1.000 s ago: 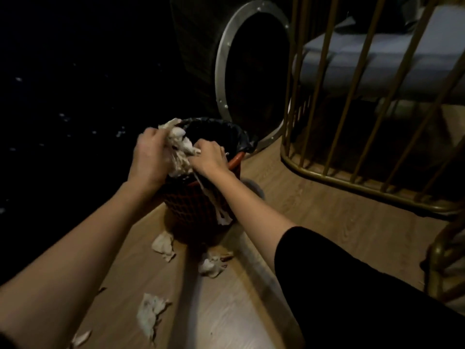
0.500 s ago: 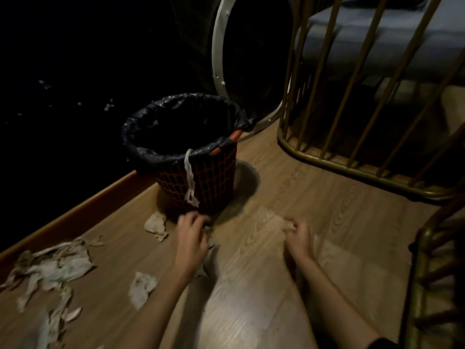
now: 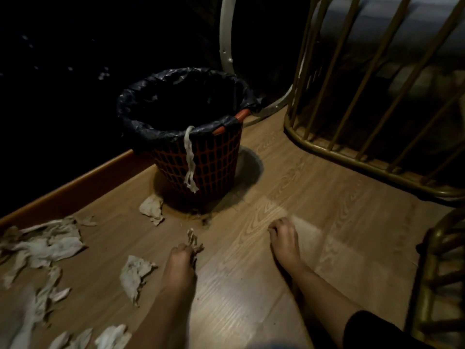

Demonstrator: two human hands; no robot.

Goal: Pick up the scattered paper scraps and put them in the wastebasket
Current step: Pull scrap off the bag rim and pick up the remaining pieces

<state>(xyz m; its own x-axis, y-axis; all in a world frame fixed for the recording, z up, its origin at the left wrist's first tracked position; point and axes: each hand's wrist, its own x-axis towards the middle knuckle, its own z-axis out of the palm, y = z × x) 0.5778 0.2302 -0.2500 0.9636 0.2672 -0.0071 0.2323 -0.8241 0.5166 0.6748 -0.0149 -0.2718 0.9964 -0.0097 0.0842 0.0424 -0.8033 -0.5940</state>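
Past the loose scraps [image 3: 50,243] at left, my left hand [image 3: 180,260] has closed since a moment ago, pinching a crumpled scrap [image 3: 193,241] (wastebasket [image 3: 216,167] just beyond); my right hand [image 3: 284,238] curls fingertips onto the floor [image 3: 251,298], grasp unclear.

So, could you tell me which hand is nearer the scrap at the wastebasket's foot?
Left. The left hand sits just this side of the scrap, slightly right, gripping a smaller piece; the right hand is much farther right, over bare floor.
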